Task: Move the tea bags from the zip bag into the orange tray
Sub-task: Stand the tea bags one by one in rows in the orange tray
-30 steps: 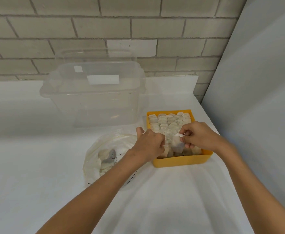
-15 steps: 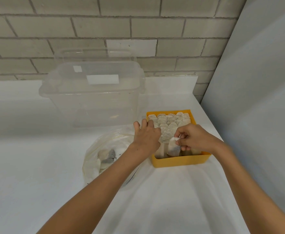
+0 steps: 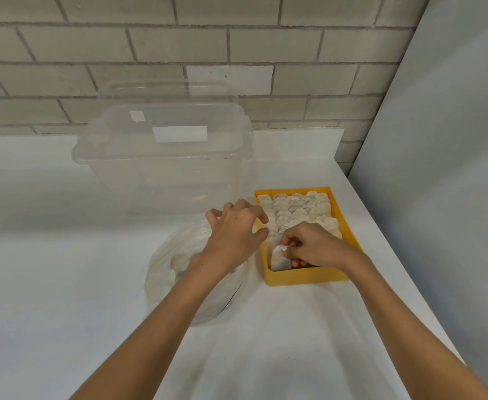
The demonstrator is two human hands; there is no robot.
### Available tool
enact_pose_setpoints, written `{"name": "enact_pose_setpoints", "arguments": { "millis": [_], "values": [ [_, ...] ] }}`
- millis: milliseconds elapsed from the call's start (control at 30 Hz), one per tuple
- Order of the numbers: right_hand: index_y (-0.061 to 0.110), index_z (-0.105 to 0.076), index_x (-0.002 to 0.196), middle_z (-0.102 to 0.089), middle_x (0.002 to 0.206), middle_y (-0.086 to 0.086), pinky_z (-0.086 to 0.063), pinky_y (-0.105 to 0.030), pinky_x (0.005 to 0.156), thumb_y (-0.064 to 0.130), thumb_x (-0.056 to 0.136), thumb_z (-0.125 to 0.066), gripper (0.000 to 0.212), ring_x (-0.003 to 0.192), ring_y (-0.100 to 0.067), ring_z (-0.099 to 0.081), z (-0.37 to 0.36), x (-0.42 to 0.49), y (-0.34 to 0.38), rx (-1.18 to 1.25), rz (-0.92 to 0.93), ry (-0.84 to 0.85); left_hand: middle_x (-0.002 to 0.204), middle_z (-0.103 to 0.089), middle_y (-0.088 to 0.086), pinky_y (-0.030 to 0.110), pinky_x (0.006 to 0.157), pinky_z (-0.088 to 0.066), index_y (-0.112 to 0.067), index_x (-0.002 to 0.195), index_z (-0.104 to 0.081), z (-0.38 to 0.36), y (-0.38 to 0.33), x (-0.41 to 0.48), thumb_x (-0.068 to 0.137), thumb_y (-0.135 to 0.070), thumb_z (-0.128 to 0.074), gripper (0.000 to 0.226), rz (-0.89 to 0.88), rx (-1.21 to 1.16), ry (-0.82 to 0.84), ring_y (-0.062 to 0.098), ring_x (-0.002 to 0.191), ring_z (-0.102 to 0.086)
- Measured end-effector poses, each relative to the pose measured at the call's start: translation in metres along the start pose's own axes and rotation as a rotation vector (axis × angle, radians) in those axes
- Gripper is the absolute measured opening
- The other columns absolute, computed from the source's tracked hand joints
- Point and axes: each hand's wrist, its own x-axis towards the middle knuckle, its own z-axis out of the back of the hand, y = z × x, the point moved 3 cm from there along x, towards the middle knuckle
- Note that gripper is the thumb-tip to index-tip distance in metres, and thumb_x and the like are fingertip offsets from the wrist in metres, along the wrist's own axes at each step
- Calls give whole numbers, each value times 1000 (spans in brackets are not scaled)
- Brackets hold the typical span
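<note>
Tea bag had sunk from rim height into the near end of the orange tray over that last second, and I saw it standing on edge right under the right hand, packed rows of tea bags just beyond the knuckles: nearly placed, I judged, tray close to full. That right hand pinched the bag's top corner with thumb and curled fingers, while the left hand had let go and slid off leftward, fingers loose and spread, holding nothing, above the zip bag, where a few pale bags showed beside its wrist.
</note>
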Motion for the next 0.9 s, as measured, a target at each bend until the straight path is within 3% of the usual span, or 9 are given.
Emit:
{"name": "enact_pose_setpoints", "arguments": {
  "millis": [100,300,533,733,900],
  "values": [
    [16,-65,90,-66,66,-1,-47,-17,55,6,89,-58,12,50,0,-60,-8,5,3,-33,7,15,123,-51,-7,35,87,-15,-31,108,-63,2,3,-3,92,-34,-55,18,11,-15,-16,16,117,-41],
    [18,-62,84,-69,81,-10,-55,-24,61,3,87,-58,16,64,-15,-68,-16,11,3,-38,5,7,124,-51,-7,35,89,-16,-30,109,-63,4,6,-5,92,-33,-55,19,31,-26,-20,16,118,-42],
    [12,-59,89,-70,73,-12,-56,-28,61,3,87,-61,10,64,-21,-69,-15,9,3,-19,-17,-46,125,-51,-6,35,91,-16,-30,109,-63,4,9,-6,93,-33,-55,19,46,-25,-25,16,118,-42],
    [14,-60,89,-68,72,-4,-57,-28,62,3,87,-58,12,56,-10,-66,4,2,13,-63,7,-139,119,-52,-9,32,88,-17,-34,106,-63,10,21,-9,91,-34,-57,16,54,-47,-46,12,113,-48],
    [19,-62,79,-64,70,4,-48,-17,58,6,88,-59,16,52,-1,-63,15,0,46,-56,163,-212,98,-63,-12,34,88,-48,-27,101,-66,33,43,-15,89,-27,-63,12,70,-275,0,5,81,-62]
  ]
}}
